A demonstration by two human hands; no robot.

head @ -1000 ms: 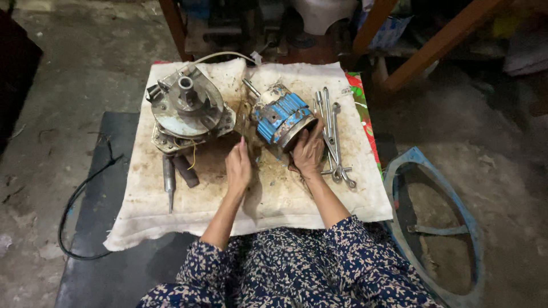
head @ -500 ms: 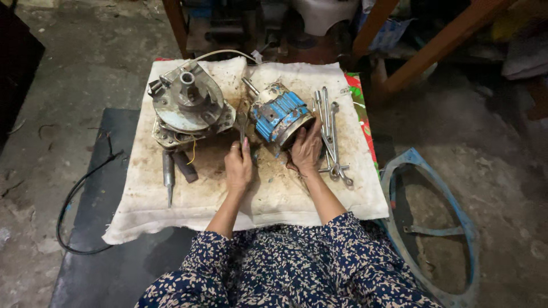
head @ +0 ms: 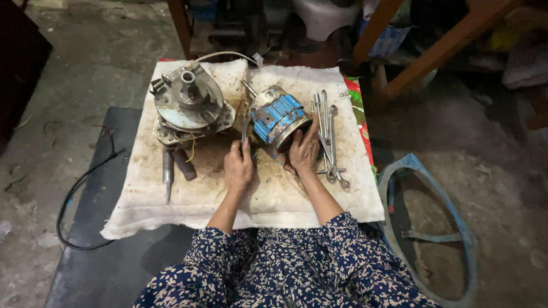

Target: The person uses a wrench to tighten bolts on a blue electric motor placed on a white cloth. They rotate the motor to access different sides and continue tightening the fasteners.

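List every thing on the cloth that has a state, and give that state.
blue motor body: lying on its side, steadied by the right hand
thin tool: held upright-ish in the left hand, tip by the motor
grey round housing: resting flat, shaft hub up, untouched
wrenches: lying loose in a bunch
white cloth: spread out, oil-stained

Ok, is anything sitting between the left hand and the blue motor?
Nothing loose lies between them. The left hand holds a thin metal tool that points up beside the blue motor. The right hand already cups the motor's near end. The spanners lie off to the right, clear.
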